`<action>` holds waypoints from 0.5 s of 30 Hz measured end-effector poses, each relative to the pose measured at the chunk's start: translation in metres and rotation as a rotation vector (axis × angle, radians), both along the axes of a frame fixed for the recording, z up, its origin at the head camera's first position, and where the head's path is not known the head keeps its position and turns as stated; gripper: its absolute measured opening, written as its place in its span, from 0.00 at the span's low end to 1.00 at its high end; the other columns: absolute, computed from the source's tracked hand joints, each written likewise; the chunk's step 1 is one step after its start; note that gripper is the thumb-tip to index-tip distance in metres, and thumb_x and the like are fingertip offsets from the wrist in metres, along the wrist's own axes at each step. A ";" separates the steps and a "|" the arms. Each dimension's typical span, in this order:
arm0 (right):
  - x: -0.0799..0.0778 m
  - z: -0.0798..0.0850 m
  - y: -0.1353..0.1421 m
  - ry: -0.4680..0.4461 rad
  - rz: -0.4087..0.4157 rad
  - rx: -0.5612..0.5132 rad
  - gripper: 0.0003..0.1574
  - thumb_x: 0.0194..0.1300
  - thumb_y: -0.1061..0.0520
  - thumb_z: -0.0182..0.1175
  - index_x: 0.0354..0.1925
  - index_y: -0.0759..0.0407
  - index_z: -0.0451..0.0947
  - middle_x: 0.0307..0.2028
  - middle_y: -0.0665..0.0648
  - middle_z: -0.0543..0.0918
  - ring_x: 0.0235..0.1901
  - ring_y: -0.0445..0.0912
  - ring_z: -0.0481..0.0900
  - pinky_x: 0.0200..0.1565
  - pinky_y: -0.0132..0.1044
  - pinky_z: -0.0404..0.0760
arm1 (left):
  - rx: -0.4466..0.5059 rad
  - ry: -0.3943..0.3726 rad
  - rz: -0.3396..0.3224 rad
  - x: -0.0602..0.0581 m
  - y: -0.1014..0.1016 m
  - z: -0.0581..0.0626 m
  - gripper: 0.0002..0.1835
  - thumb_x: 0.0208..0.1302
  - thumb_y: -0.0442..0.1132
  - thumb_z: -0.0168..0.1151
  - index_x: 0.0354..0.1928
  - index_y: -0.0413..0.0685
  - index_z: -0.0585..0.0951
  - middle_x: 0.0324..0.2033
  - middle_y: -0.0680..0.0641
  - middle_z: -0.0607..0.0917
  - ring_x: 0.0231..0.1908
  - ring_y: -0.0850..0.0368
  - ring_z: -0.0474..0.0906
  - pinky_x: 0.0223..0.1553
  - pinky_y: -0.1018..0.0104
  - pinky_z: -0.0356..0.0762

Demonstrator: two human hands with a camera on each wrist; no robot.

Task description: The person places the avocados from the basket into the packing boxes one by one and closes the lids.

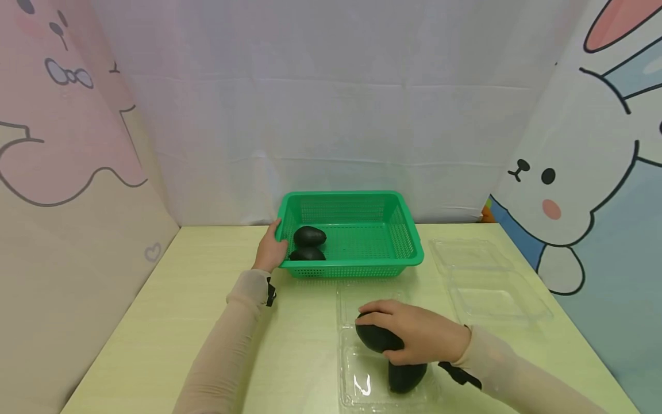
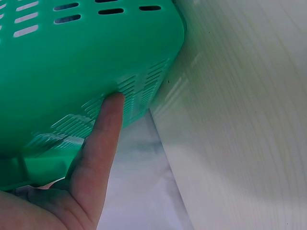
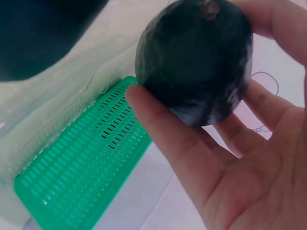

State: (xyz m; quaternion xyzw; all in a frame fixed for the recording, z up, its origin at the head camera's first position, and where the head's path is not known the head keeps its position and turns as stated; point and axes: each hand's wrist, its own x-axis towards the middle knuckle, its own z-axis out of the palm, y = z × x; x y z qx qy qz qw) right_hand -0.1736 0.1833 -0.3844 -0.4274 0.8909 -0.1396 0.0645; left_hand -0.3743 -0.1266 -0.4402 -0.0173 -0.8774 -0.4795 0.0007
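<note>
My right hand [image 1: 421, 330] grips a dark avocado [image 1: 376, 336] from above, over a clear plastic clamshell box [image 1: 347, 374] lying open on the table. A second avocado [image 1: 405, 378] sits in that box just below the hand. In the right wrist view, fingers and thumb wrap round the held avocado [image 3: 196, 62], its stem end showing. My left hand [image 1: 270, 250] holds the left rim of a green plastic basket [image 1: 357, 263]; in the left wrist view one finger [image 2: 103, 127] lies along the slotted outer wall. Two avocados [image 1: 309, 236] rest inside the basket at its left end.
Another open clear plastic box [image 1: 499, 293] lies at the right side of the table [image 1: 155, 333]. Behind the basket hangs a white cloth backdrop [image 1: 331, 115], with cartoon-printed panels [image 1: 584, 195] on both sides.
</note>
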 end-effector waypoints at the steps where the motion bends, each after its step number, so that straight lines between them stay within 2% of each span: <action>1: 0.001 -0.001 0.000 -0.006 0.001 0.001 0.37 0.60 0.51 0.66 0.67 0.46 0.67 0.67 0.50 0.66 0.62 0.45 0.69 0.56 0.39 0.74 | -0.002 0.001 -0.001 0.000 0.000 0.000 0.36 0.67 0.34 0.45 0.77 0.52 0.51 0.71 0.37 0.59 0.52 0.40 0.68 0.51 0.47 0.67; 15: 0.009 -0.016 -0.003 -0.031 0.065 -0.003 0.37 0.60 0.52 0.66 0.66 0.46 0.68 0.66 0.51 0.67 0.60 0.44 0.70 0.53 0.36 0.75 | -0.011 0.006 0.007 -0.001 0.000 -0.002 0.36 0.67 0.34 0.44 0.77 0.52 0.51 0.71 0.37 0.60 0.47 0.41 0.70 0.46 0.50 0.68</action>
